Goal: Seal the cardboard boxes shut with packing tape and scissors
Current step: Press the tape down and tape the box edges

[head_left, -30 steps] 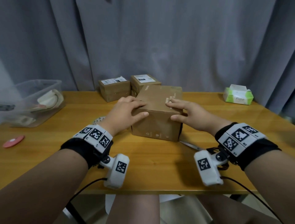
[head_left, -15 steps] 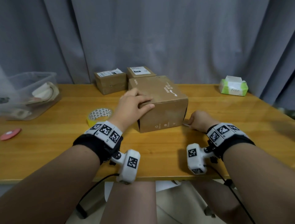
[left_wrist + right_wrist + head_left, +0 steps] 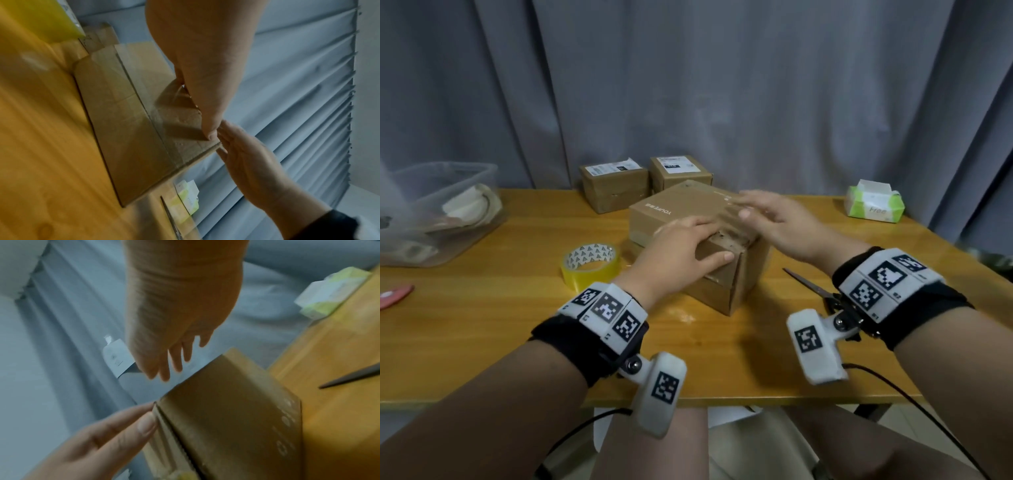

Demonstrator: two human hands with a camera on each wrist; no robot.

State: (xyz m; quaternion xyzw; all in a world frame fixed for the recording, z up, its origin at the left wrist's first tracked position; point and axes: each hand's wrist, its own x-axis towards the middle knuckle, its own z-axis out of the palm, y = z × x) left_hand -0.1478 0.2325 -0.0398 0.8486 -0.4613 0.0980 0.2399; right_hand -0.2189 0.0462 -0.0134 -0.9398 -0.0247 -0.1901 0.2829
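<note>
The box (image 3: 698,246) sits mid-table (image 3: 482,325), a corner toward the person. The left hand (image 3: 681,250) lies on its near top edge, fingers straight, pressing down. The right hand (image 3: 780,219) hovers flat over the top, released and holding nothing. Probably this is smoothing or turning, though blur hides it. Next calls for the glossy yellow tape (image 3: 590,265) and the steel scissors (image 3: 811,287). The cardboard is matte and creased.
</note>
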